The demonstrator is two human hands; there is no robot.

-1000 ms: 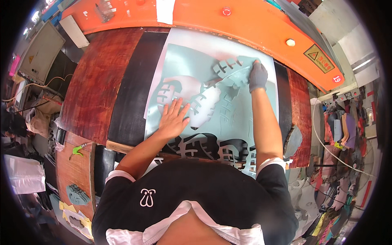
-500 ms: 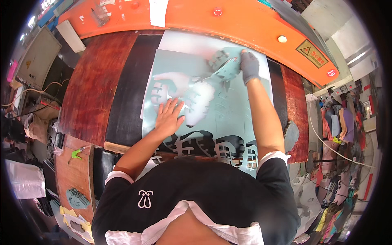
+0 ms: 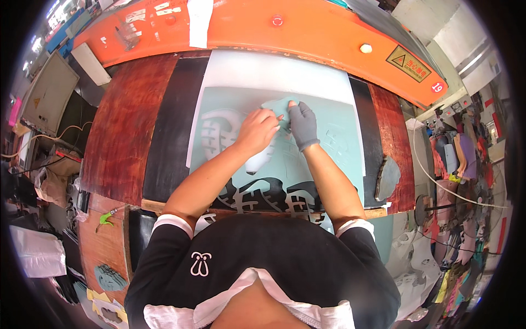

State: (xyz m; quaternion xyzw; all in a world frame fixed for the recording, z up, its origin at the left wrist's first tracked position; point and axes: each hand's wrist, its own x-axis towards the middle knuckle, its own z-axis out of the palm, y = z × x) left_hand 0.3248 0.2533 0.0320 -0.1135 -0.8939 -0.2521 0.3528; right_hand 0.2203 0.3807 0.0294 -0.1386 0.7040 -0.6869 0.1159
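A pale teal sheet (image 3: 339, 148) with cut-out shapes lies on a white board (image 3: 274, 71) on the work table. My bare left hand (image 3: 256, 130) and my grey-gloved right hand (image 3: 302, 125) meet near the sheet's upper middle. Both pinch a small teal cut piece (image 3: 278, 105) lifted from the sheet. White gaps (image 3: 216, 129) show to the left of my hands, where pieces have come out. Black openings (image 3: 257, 197) show along the sheet's near edge.
An orange machine housing (image 3: 263, 27) with a red button and a warning label runs along the far side. Reddish-brown table panels (image 3: 126, 126) flank the board. A grey scrap (image 3: 388, 178) lies at the right. Clutter, cables and hanging material crowd both sides.
My right hand has come back from the sheet's far right corner toward the middle. My left hand has left its flat rest on the sheet and joined it on the cut piece.
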